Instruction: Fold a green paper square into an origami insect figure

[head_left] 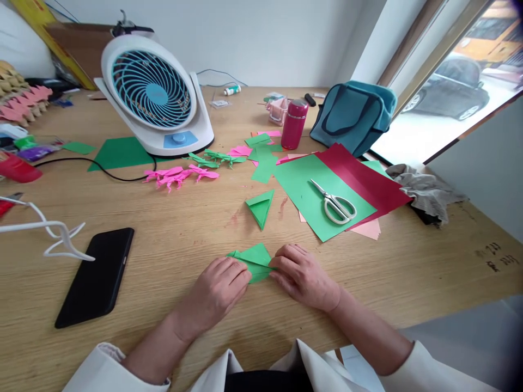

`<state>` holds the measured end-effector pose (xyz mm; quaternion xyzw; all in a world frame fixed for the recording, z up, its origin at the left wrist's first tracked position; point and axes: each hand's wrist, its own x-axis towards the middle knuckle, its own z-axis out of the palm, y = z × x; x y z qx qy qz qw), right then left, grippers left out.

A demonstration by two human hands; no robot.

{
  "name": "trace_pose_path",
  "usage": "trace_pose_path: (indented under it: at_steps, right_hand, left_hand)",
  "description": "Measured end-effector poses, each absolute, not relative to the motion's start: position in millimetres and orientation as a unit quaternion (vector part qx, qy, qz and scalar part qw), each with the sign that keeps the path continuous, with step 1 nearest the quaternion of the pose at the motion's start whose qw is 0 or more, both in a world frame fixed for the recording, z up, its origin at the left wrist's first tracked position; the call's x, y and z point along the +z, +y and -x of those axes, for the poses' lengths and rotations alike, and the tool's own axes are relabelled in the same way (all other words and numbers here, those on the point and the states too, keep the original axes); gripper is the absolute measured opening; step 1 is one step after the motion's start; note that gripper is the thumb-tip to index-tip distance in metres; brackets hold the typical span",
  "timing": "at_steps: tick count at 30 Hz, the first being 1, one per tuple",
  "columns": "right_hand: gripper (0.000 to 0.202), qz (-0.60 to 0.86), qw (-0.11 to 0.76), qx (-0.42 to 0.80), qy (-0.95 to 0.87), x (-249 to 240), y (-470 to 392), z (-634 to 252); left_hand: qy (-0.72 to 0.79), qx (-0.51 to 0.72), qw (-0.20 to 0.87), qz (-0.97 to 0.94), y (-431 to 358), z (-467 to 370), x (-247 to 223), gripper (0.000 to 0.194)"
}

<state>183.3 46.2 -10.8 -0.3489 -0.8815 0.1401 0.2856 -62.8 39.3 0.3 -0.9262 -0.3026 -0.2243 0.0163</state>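
Bright daylight from the window (pixel 453 90) at right, glare outside

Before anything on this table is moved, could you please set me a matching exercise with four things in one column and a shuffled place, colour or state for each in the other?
Things
1. Scissors
2. Flask
3. Nearest folded paper
4. Fan

Descriptions
A. White housing with blue parts
B. Touched by the left hand and the right hand
C. Lying on a light green sheet
D. Dark pink and upright

Pairs: 1-C, 2-D, 3-B, 4-A
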Motion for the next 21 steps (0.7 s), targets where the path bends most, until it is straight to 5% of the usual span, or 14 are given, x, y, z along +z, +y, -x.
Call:
trace_pose_path:
  at_steps: [21]
  right_hand:
    - [0.012,0.384,0.345,0.218,-0.828,-13.8,50.8,-186.7]
  left_hand:
    - [-0.309,-0.309,0.063,0.897,39.1,70.4,1.6,0.014]
